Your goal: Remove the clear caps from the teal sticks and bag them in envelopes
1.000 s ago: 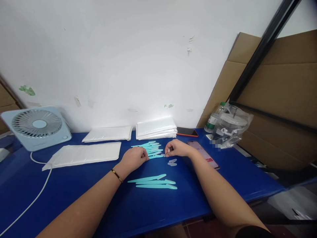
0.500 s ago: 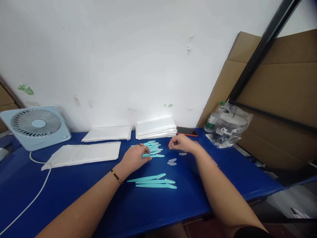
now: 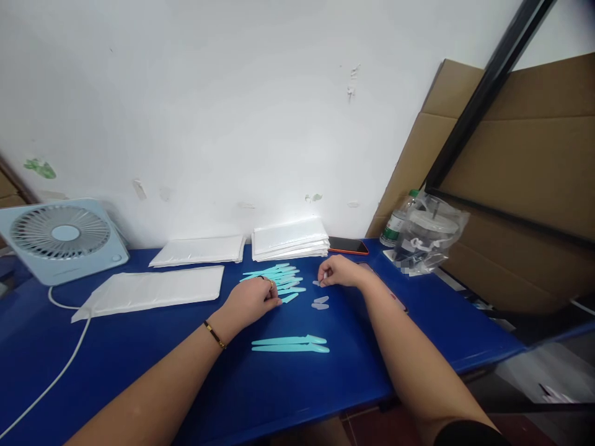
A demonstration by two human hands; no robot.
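Observation:
My left hand [image 3: 255, 298] is closed around a turquoise eyebrow razor [image 3: 290, 298]; only its bent head end shows past my fingertips. Just beyond that hand lies a loose pile of similar turquoise razors [image 3: 287, 272], partly covered by it. My right hand [image 3: 338, 271] pinches a small clear blade cap [image 3: 317, 283], pointed toward the pile. Two more clear caps [image 3: 320, 303] rest on the blue table between my hands. Nearer to me, two razors [image 3: 289, 341] lie side by side.
White packs [image 3: 290, 238] are stacked by the wall, with flat ones [image 3: 158, 288] to the left. A blue fan [image 3: 65, 238] with a white cable stands far left. A phone [image 3: 348, 246], a bottle [image 3: 395, 223] and a bagged cup [image 3: 430, 232] are at the right.
One of the three nearer razors is gone from its spot, and my left hand now holds a razor. My right hand has picked up a cap that lay beside it.

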